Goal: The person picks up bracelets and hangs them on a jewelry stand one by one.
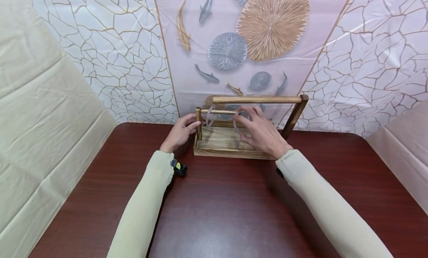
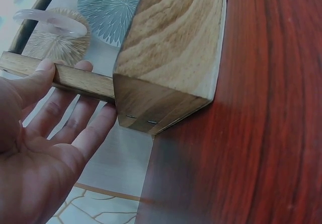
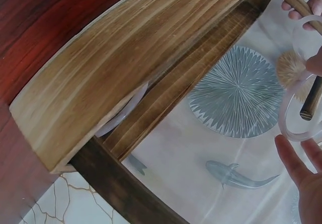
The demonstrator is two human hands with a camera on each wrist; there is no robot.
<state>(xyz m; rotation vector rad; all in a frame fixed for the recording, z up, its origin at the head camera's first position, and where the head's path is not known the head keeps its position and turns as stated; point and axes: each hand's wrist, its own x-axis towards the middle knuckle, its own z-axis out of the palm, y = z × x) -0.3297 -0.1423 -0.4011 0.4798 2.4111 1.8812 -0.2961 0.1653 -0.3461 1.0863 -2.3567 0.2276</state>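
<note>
The held bangle [image 3: 283, 112] is smooth, pale lilac.

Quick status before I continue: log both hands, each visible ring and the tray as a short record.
Left hand: holds left post
Right hand: pinches held ring
Held ring: at free end of lower bar
Hung ring: on lower bar, near left post
Tray ring: in tray, partly hidden
Tray: wooden, on table

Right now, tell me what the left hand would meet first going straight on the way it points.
The short upright post, which the left hand grips. Past it, the hanging ring on the lower bar looks next in line, though depth is hard to judge.
</note>
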